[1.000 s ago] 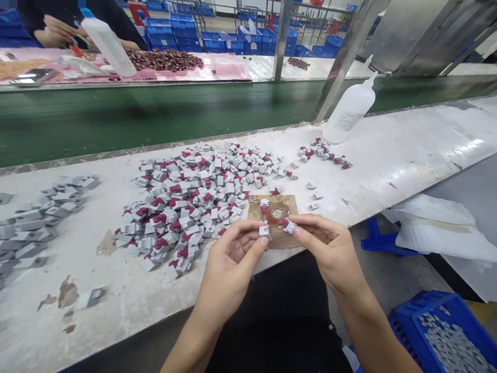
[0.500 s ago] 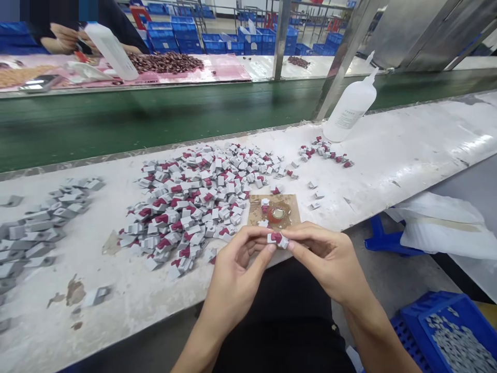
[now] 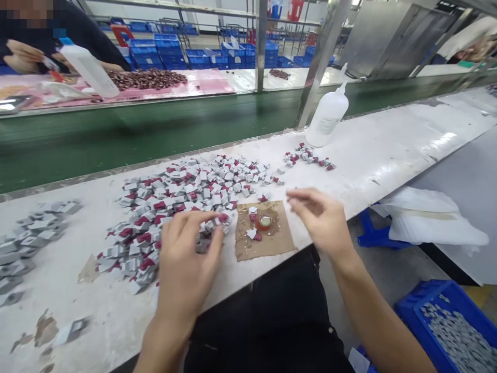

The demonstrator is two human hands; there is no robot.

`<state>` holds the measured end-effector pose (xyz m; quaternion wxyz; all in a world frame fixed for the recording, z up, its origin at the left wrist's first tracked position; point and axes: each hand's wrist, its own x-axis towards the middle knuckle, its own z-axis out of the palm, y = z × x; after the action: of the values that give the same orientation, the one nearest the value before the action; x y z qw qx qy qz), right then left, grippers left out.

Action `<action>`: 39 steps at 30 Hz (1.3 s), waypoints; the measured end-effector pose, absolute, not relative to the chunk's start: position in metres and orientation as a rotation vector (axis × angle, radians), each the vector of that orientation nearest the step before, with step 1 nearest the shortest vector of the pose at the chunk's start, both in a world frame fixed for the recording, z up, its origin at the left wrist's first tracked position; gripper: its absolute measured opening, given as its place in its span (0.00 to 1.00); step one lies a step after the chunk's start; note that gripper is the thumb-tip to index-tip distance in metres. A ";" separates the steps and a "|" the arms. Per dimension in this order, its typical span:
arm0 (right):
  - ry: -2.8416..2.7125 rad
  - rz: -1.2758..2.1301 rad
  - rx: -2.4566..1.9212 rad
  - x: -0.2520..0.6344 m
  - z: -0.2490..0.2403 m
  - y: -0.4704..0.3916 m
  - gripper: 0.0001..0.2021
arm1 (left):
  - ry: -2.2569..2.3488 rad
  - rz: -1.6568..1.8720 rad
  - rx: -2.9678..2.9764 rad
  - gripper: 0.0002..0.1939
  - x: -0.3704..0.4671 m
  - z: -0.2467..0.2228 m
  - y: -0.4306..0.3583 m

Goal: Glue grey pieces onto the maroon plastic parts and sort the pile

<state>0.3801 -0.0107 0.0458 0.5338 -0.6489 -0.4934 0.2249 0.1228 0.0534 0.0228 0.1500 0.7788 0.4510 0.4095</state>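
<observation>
My left hand is over the right side of a heap of grey-and-maroon plastic parts. Its thumb and index finger pinch one small grey-and-maroon part. To the right of a cardboard square, my right hand hovers just above the bench, fingers loosely curved and tips slightly apart; motion blurs them, and I make out nothing between them. The cardboard bears a round cap-like dish in a wet patch, plus two grey-and-maroon parts left of it.
Plain grey parts are piled at far left. A white squeeze bottle stands behind a smaller cluster. Beyond runs a green belt, with a co-worker's hand opposite. A blue crate is at lower right.
My hands have parted from the part they held together. The left moved left to the heap with a part; the right moved right and forward. The view shifted, uncovering the cardboard.
</observation>
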 end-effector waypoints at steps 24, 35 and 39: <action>-0.933 0.814 -1.448 0.442 0.039 0.041 0.22 | 1.423 1.153 2.247 0.17 0.118 0.015 0.020; -0.903 1.240 -1.174 0.331 0.058 -0.046 0.09 | 0.897 1.077 1.767 0.08 0.155 0.046 -0.005; -1.311 0.871 -1.351 0.336 0.058 -0.064 0.13 | 0.961 0.944 1.604 0.06 0.145 0.045 -0.013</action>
<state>0.3361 -0.0638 0.0582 0.5087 -0.5608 -0.5441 0.3616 0.1451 -0.0129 0.0452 0.4997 0.6633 0.3975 0.3903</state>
